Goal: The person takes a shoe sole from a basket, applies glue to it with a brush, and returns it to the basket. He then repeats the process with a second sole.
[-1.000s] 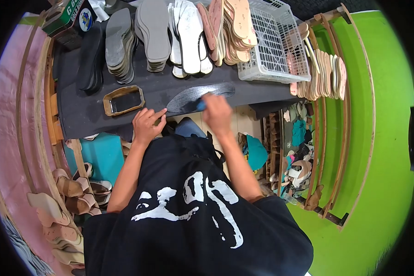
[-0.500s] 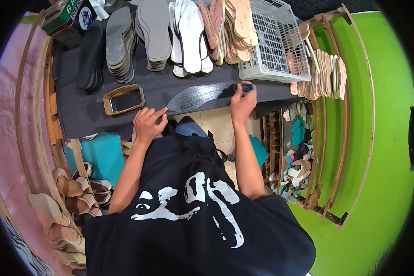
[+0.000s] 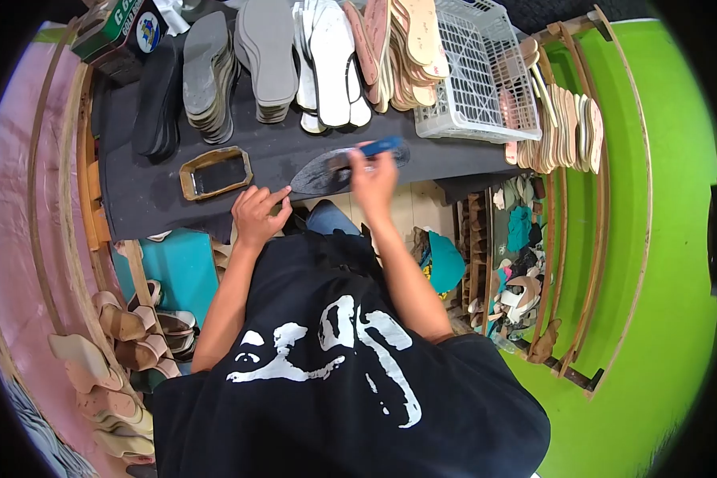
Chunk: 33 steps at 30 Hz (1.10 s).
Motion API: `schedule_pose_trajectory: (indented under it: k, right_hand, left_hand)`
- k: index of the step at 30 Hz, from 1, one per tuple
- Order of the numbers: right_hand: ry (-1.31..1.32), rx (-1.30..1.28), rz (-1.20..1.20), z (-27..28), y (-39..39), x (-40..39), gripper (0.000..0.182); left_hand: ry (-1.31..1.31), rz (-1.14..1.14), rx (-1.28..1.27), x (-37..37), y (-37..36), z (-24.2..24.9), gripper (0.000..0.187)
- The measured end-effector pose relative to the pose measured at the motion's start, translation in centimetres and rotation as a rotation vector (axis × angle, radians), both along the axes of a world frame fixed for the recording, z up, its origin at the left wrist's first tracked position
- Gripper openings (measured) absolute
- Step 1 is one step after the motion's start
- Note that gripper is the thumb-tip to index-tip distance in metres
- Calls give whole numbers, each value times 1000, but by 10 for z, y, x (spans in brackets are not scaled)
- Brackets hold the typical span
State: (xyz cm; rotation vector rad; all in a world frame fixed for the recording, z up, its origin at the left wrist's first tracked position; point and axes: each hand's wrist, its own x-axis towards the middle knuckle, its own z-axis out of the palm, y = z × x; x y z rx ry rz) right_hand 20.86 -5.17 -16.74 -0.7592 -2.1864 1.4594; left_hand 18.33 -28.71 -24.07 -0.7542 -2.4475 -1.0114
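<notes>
A long black shoe sole lies flat on the dark worktop, near its front edge. My right hand is over the sole's middle and grips a blue-handled brush, whose bristle end touches the sole. My left hand rests on the worktop's front edge with its fingertips against the sole's left tip, pinning it down. Motion blur hides the brush head's exact shape.
A shallow wooden-rimmed tray of dark glue sits left of the sole. Stacks of grey, black, white and tan insoles line the back. A white plastic basket stands at the right, and a green tin at the far left.
My right hand swept with the brush from the sole's middle to its far right tip, then came back left to the middle. My left hand stayed put.
</notes>
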Motion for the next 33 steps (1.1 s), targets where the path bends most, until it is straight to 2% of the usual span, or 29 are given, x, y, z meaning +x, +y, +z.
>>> schedule_pose_trajectory:
  k: [1, 4, 6, 10, 13, 14, 16, 18, 19, 20, 25, 26, 29, 32, 33]
  right_hand:
    - [158, 120, -87, -29, 29, -3, 18]
    - [111, 221, -263, -15, 82, -1, 15]
    - [111, 767, -146, -8, 95, -3, 15]
    - [7, 952, 250, 0, 32, -6, 26]
    - [64, 821, 446, 6, -32, -7, 30]
    - [136, 699, 477, 3, -44, -8, 31]
    - [228, 509, 443, -3, -52, -16, 26]
    - [49, 127, 254, -5, -36, -23, 18]
    - [-108, -225, 167, 0, -18, -24, 20]
    - [-38, -248, 97, -13, 5, -28, 21]
    - [47, 39, -176, -11, 99, -21, 20]
    - [57, 206, -227, -6, 103, -24, 17]
    - [114, 703, -47, -1, 82, -17, 17]
    - [8, 873, 262, 1, 20, -8, 41]
    - [16, 824, 347, 4, -3, -4, 43]
  left_hand:
    - [6, -4, 5, 0, 1, 0, 25]
    - [16, -10, 20, 0, 0, 0, 25]
    - [23, -25, 34, -2, 2, -3, 26]
    - [34, -3, 22, -1, 5, -5, 25]
    - [50, 0, 17, -3, 6, -4, 25]
    - [61, 1, 19, -3, 6, -3, 25]
    - [50, -1, 5, -2, 5, -2, 24]
    - [38, 3, -8, -2, 4, -1, 24]
    - [29, 7, -5, -2, 4, -1, 23]
    - [20, 11, -2, 0, 4, -1, 22]
    - [3, 22, -9, 1, 4, 0, 19]
    - [13, 22, -2, -1, 6, -1, 18]
    - [30, 23, -2, -1, 7, -1, 19]
    - [36, 7, 5, -2, 6, -4, 22]
    - [37, -2, 1, -2, 6, -4, 22]
